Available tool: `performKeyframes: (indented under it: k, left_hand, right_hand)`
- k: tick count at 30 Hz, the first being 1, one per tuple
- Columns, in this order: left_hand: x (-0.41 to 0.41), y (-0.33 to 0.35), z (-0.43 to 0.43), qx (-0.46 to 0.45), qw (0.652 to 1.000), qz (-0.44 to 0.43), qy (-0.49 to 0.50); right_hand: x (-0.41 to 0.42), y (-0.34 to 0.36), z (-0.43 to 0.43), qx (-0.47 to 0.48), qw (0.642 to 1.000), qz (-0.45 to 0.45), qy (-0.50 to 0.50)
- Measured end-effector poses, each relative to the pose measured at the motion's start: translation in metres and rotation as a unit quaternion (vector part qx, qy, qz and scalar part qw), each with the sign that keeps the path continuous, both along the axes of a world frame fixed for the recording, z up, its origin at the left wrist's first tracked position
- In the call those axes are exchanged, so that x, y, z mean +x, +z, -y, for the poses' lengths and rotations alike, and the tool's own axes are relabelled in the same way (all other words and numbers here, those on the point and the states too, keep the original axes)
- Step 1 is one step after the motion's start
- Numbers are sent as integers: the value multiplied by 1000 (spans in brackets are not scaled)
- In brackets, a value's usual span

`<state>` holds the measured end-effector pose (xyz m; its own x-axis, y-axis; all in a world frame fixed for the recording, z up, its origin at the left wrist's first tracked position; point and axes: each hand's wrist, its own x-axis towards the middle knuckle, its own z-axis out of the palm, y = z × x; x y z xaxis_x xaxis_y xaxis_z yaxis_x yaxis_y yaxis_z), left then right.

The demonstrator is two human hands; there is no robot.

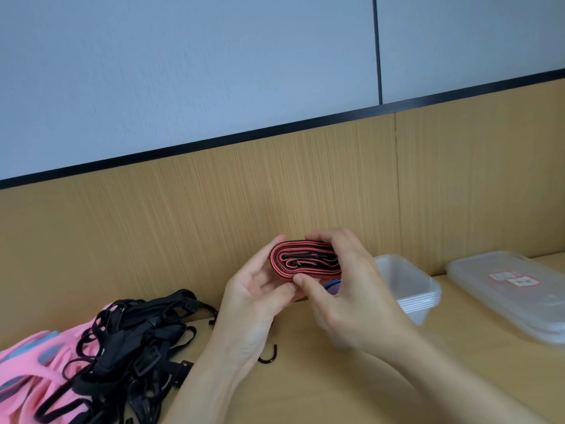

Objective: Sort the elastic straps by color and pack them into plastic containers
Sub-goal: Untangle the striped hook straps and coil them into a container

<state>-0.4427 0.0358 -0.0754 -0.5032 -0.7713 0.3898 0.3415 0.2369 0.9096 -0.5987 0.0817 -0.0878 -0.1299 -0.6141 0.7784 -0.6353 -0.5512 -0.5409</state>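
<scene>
Two hands (pixel 253 298) (pixel 342 283) grip one coiled red strap (pixel 305 260).

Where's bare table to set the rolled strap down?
Set the rolled strap on bare table bordered by the right hand and forearm, the container stack and the lids. Crowded on the left: strap pile, loose hook by the left hand.

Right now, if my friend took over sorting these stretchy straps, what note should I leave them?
Hands: left hand and right hand both grip the rolled red-and-black elastic strap, raised above the table.
Things: stack of clear plastic containers on the right, flat clear lids beyond it; tangled black straps and pink straps piled left.
Done: this strap is rolled; something blue shows behind the hands, unclear if packed.
Left: pack this roll, sort the pile.
</scene>
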Motion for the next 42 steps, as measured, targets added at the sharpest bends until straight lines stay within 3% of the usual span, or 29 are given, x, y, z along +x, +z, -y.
performKeyframes:
  k: [6,14,35,42]
  left_hand:
    - [4,5,2,68,993,-77,-64]
    - [8,1,8,48,997,-38,41]
    - [0,-5,7,72,994,-64,55]
    - [-3,-9,7,32,997,-25,69]
  right_hand:
    - [1,-1,1,-16,1000,-11,1]
    - [0,-3,0,32,998,-29,36]
    - [-1,3,-3,134,987,54,67]
    - [-4,4,-4,137,987,54,63]
